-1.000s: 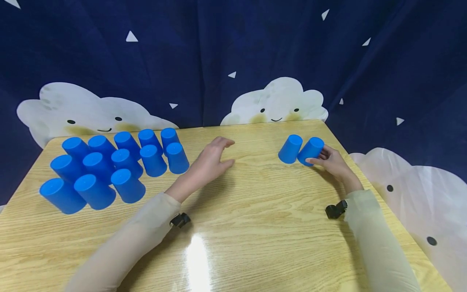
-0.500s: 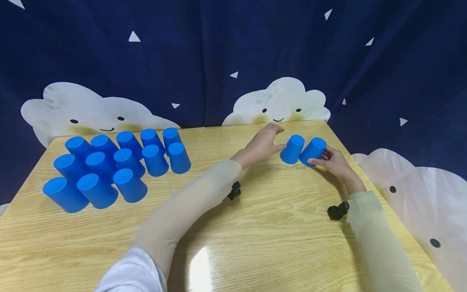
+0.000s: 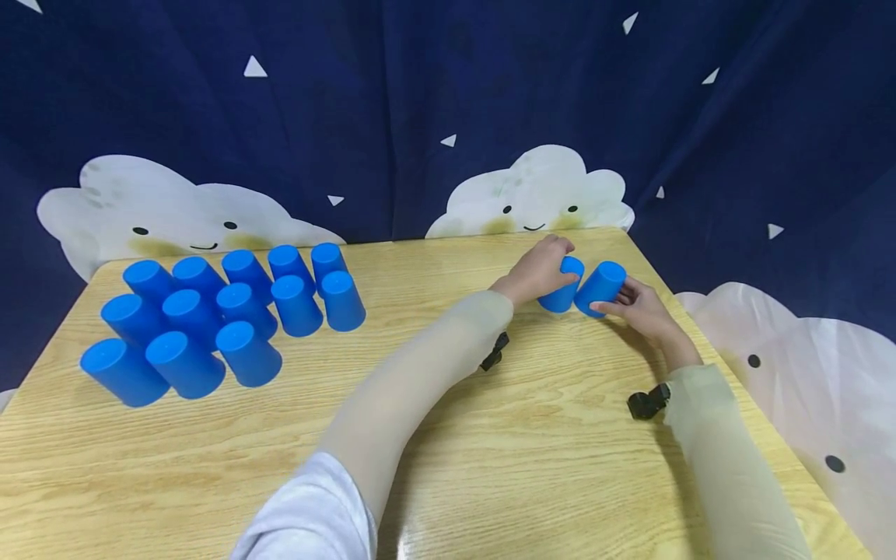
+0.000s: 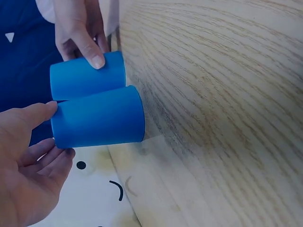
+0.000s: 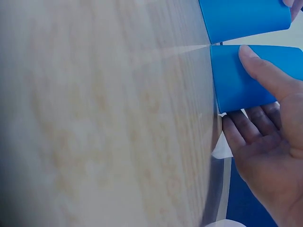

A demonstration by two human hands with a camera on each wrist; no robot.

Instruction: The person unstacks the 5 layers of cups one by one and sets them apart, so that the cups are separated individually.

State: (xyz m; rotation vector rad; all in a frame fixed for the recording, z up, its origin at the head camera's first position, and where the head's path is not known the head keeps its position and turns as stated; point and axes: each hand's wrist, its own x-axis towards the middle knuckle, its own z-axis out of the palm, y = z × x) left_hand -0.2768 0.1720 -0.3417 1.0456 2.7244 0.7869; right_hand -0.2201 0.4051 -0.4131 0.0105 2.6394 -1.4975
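Observation:
Two blue plastic cups stand upside down side by side on the right part of the wooden table. My left hand is at the left cup, thumb on the near side and fingers round the far side, near its closed top. The left wrist view shows thumb and fingertips touching that cup from both sides. My right hand holds the right cup, its thumb across the front. In the right wrist view the fingers pass beneath this cup. The two cups almost touch.
Several more upside-down blue cups stand in rows on the left of the table. A dark blue curtain with clouds and white triangles hangs behind the table and on its right. Small black cameras sit at both wrists.
My left hand has moved right, from beside the cup rows across the table to the left one of the two cups, and now grips it. The right hand stays on its cup.

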